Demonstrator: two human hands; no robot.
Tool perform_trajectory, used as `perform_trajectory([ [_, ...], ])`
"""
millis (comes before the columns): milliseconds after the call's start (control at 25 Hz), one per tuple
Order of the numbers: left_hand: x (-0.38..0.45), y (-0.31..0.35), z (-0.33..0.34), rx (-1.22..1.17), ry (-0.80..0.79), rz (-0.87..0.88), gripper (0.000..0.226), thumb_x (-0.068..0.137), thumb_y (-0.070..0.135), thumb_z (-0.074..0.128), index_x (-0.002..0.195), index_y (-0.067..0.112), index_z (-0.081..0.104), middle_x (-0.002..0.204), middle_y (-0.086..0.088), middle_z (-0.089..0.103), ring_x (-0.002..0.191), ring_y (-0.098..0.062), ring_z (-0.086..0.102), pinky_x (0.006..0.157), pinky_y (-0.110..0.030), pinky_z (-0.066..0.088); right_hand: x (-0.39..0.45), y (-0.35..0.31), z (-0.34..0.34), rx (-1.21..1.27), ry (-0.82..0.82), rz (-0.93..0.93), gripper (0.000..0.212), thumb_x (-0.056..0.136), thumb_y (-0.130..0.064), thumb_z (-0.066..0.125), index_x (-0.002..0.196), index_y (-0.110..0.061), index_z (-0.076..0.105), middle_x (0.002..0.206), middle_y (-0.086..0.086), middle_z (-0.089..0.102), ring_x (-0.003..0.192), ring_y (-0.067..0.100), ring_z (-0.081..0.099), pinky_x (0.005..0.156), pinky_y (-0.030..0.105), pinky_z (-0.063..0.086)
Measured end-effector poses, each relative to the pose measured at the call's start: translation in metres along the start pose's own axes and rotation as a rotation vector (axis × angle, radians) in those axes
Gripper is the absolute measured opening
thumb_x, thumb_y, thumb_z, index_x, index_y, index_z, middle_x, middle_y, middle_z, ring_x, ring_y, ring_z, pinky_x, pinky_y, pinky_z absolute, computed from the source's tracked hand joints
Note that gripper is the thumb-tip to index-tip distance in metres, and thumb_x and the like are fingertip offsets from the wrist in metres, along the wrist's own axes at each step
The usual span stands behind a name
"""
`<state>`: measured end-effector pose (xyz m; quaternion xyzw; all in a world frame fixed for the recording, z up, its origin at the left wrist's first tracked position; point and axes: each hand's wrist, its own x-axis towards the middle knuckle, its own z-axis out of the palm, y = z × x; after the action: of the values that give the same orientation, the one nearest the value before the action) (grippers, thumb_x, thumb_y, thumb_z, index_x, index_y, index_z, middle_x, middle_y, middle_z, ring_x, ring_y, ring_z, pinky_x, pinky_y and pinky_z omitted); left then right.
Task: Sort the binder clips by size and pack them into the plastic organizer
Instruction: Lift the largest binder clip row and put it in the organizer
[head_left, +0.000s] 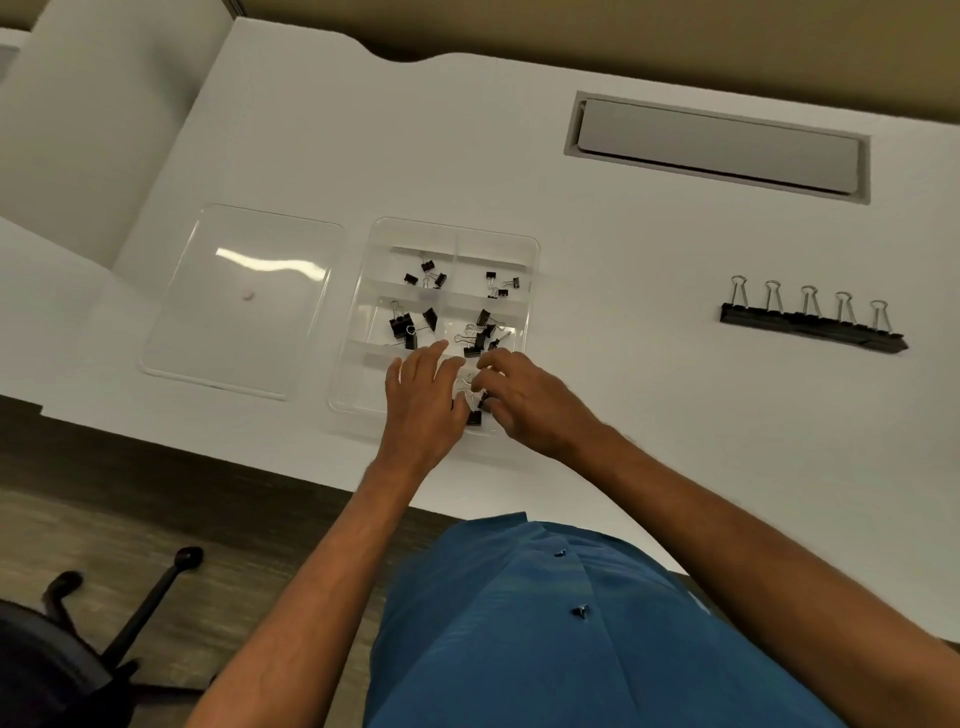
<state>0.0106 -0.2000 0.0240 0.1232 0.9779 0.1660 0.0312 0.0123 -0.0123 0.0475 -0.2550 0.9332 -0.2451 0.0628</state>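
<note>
Both my hands are down in the organizer's (535, 249) near compartment: left hand (423, 400) flat with straight fingers, right hand (524, 402) curled over clips (474, 415), though whether it grips one I cannot tell. Best seat these clips flat, then fetch the row (810, 322) well off right.

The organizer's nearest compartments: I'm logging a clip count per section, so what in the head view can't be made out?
- Nearest compartments of the organizer: mostly covered by the left hand and right hand; only one clip shows between them.
- What either hand holds: fingers hide it.
- Clips in the far compartments: too small to size.
- Mid-right pile: overlapping, uncountable.
</note>
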Motion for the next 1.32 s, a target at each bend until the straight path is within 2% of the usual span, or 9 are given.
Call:
perform_trajectory([
  [160, 0.025, 0.037, -0.003, -0.09, 0.058, 0.095, 0.045, 0.088, 0.019, 0.066, 0.131, 0.014, 0.057, 0.143, -0.01, 0.049, 0.134, -0.029, 0.042, 0.111, -0.047, 0.03, -0.042, 0.036, -0.033, 0.027, 0.174, 0.171, 0.017, 0.094, -0.011, 0.063, 0.11, -0.016, 0.067, 0.129, 0.004, 0.056, 0.113, 0.02, 0.054, 0.075, 0.022, 0.047],
  [320, 0.062, 0.101, 0.005, -0.157, 0.019, 0.198, 0.04, 0.091, 0.023, 0.064, 0.13, 0.018, 0.057, 0.145, -0.007, 0.048, 0.136, -0.027, 0.041, 0.112, -0.047, 0.031, -0.097, 0.095, -0.063, 0.031, 0.239, 0.361, 0.016, 0.094, -0.017, 0.061, 0.108, -0.023, 0.064, 0.126, -0.007, 0.051, 0.115, 0.015, 0.051, 0.073, 0.03, 0.052],
  [480, 0.091, 0.167, 0.022, -0.208, -0.027, 0.287, 0.038, 0.092, 0.024, 0.064, 0.129, 0.019, 0.057, 0.145, -0.004, 0.047, 0.134, -0.026, 0.042, 0.109, -0.045, 0.034, -0.15, 0.15, -0.087, 0.024, 0.278, 0.487, 0.015, 0.094, -0.017, 0.061, 0.108, -0.024, 0.062, 0.119, -0.01, 0.05, 0.109, 0.011, 0.05, 0.071, 0.033, 0.054],
  [600, 0.113, 0.221, 0.044, -0.216, -0.086, 0.341, 0.038, 0.093, 0.026, 0.063, 0.13, 0.02, 0.056, 0.147, -0.003, 0.046, 0.134, -0.025, 0.041, 0.107, -0.041, 0.034, -0.194, 0.197, -0.105, 0.04, 0.318, 0.595, 0.016, 0.093, -0.016, 0.061, 0.108, -0.023, 0.062, 0.117, -0.01, 0.051, 0.108, 0.01, 0.051, 0.075, 0.034, 0.054],
  [800, 0.147, 0.288, 0.081, -0.185, -0.214, 0.376, 0.042, 0.095, 0.027, 0.061, 0.135, 0.019, 0.052, 0.148, -0.004, 0.044, 0.134, -0.028, 0.039, 0.107, -0.041, 0.035, -0.246, 0.267, -0.126, 0.066, 0.327, 0.724, 0.021, 0.093, -0.017, 0.062, 0.113, -0.023, 0.062, 0.12, -0.007, 0.053, 0.115, 0.013, 0.05, 0.084, 0.036, 0.054],
  [960, 0.17, 0.32, 0.106, -0.147, -0.277, 0.377, 0.043, 0.093, 0.023, 0.062, 0.134, 0.014, 0.053, 0.139, -0.006, 0.05, 0.123, -0.03, 0.046, 0.1, -0.043, 0.042, -0.257, 0.315, -0.151, -0.034, 0.26, 0.931, 0.041, 0.091, -0.018, 0.063, 0.131, -0.018, 0.054, 0.134, 0.001, 0.05, 0.122, 0.022, 0.045, 0.08, 0.035, 0.047],
  [1160, 0.186, 0.332, 0.129, -0.076, -0.308, 0.354, 0.043, 0.089, 0.018, 0.065, 0.13, 0.011, 0.056, 0.129, -0.01, 0.054, 0.113, -0.033, 0.05, 0.09, -0.046, 0.047, -0.254, 0.359, -0.162, -0.059, 0.222, 0.877, 0.053, 0.087, -0.005, 0.06, 0.138, -0.014, 0.051, 0.136, 0.004, 0.052, 0.122, 0.028, 0.044, 0.082, 0.034, 0.045],
  [1320, 0.196, 0.335, 0.138, -0.002, -0.284, 0.357, 0.04, 0.085, 0.013, 0.066, 0.125, 0.011, 0.059, 0.122, -0.011, 0.054, 0.104, -0.033, 0.052, 0.079, -0.045, 0.051, -0.254, 0.378, -0.153, -0.154, 0.282, 0.831, 0.047, 0.079, 0.003, 0.057, 0.123, -0.014, 0.063, 0.117, 0.006, 0.061, 0.105, 0.031, 0.05, 0.071, 0.042, 0.052],
])
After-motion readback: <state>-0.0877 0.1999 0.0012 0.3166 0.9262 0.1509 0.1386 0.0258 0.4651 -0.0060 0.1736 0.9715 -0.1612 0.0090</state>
